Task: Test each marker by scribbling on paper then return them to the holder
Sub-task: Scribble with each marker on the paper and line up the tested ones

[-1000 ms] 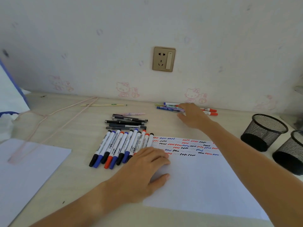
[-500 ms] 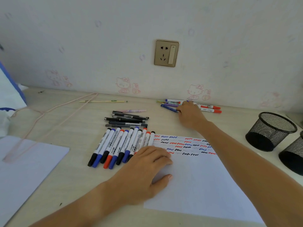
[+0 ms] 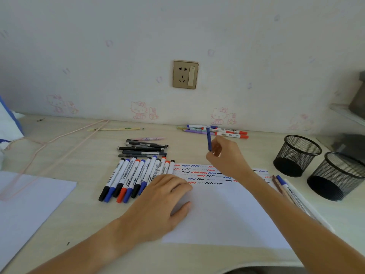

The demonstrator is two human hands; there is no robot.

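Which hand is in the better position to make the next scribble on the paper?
The right hand. It already holds a blue pen upright, just above the scribbled rows on the paper. The left hand lies flat on the sheet's left edge, holding nothing, so it probably serves best to steady the paper.

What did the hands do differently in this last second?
The right hand took a blue pen from the pile by the wall and drew back toward the paper, holding it upright. The left hand stayed flat on the paper; the marker row is unmoved.
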